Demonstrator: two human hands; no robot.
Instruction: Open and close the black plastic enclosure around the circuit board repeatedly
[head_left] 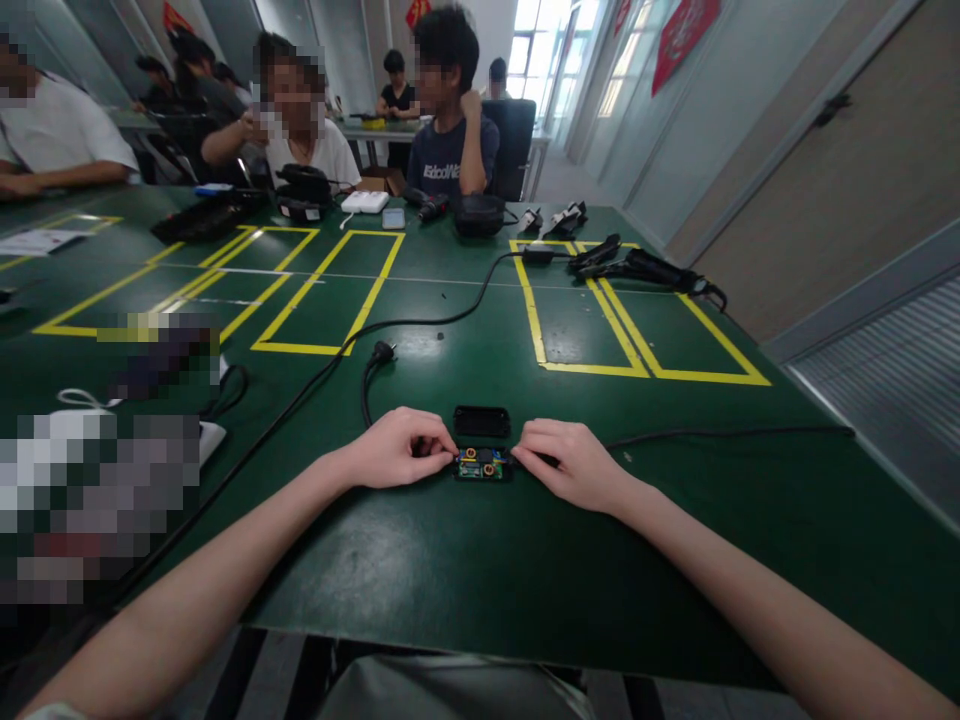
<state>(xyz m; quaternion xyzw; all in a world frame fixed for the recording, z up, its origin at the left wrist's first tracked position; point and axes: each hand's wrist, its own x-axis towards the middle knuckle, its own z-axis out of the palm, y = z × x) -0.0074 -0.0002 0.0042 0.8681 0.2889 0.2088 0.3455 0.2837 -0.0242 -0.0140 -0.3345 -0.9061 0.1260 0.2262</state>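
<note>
An opened power adapter (484, 467) lies on the green table in front of me, its circuit board with copper coils showing in the black lower casing. My left hand (405, 447) is closed, thumb and fingertips pinched at the adapter's left end. At the right end, the fingers of my right hand (566, 460) pinch in the same way. Fingertips hide exactly where the cords enter. The black casing cover (481, 420) lies just beyond the board. From behind my left hand runs a short cord with a black plug (384, 351); another black cord (727, 433) extends right.
A long black cable (420, 322) crosses the table diagonally. Yellow tape rectangles (596, 372) mark the surface. Black tool-like parts (645, 268), a black case (480, 215) and a white power strip (365, 202) lie farther back. Several people sit beyond; blurred items lie left.
</note>
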